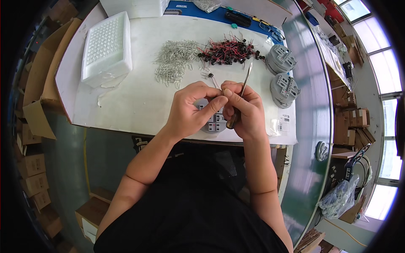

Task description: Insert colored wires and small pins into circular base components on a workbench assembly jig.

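Observation:
My left hand (190, 107) and my right hand (249, 107) meet fingertip to fingertip over the front of the table, both closed. Across my right palm lies a screwdriver (248, 79), its bare shaft pointing away from me and its dark handle end low in the palm. A small black part (211, 75) trails thin red and black wires into the pinch of my left fingers; the wire ends are hidden there. Under my hands sits a grey round base with slotted terminals (214, 123), partly covered by my left hand.
Ahead lie a heap of clear U-shaped pieces (175, 61) and a pile of black parts with red wires (228, 50). Stacked grey round units (283, 90) stand at right. A white foam tray (124, 63) is at left. Glasses (272, 30) rest at the back.

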Tool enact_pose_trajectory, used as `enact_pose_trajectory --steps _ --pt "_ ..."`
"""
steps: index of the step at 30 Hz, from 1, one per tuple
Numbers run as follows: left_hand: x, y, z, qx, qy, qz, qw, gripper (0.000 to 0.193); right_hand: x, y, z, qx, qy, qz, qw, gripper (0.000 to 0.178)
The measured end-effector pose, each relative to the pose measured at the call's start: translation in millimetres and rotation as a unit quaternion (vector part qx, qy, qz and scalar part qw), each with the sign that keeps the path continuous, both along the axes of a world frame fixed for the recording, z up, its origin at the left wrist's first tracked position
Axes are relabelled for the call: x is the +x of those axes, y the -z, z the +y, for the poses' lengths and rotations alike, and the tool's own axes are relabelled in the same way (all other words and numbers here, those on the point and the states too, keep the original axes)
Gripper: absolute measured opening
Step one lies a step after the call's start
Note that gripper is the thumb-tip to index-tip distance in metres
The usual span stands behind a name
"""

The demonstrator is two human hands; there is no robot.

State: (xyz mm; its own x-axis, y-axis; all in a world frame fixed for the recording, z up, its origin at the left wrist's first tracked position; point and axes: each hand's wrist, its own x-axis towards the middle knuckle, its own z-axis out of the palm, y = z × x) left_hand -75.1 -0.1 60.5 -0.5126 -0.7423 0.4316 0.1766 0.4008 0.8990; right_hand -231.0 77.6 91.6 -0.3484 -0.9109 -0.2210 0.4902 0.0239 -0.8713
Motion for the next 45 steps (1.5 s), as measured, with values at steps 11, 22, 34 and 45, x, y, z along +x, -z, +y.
enact_pose_trajectory --steps 11,22,34,45 --pt "21 11 2 -0.163 0.038 -0.192 0.967 0.008 -27 2 5 -0.03 -0.188 0.59 0.785 0.014" --pt "24 48 13 -0.084 -0.048 -0.143 0.985 0.026 -46 25 -32 0.228 -0.213 0.466 0.828 0.022" --pt "26 50 11 -0.141 -0.065 -0.155 0.976 0.03 -43 17 -32 0.22 -0.212 0.448 0.84 0.025" --pt "22 49 11 -0.143 -0.067 -0.162 0.974 0.03 -49 31 -27 0.195 -0.222 0.447 0.844 0.017"
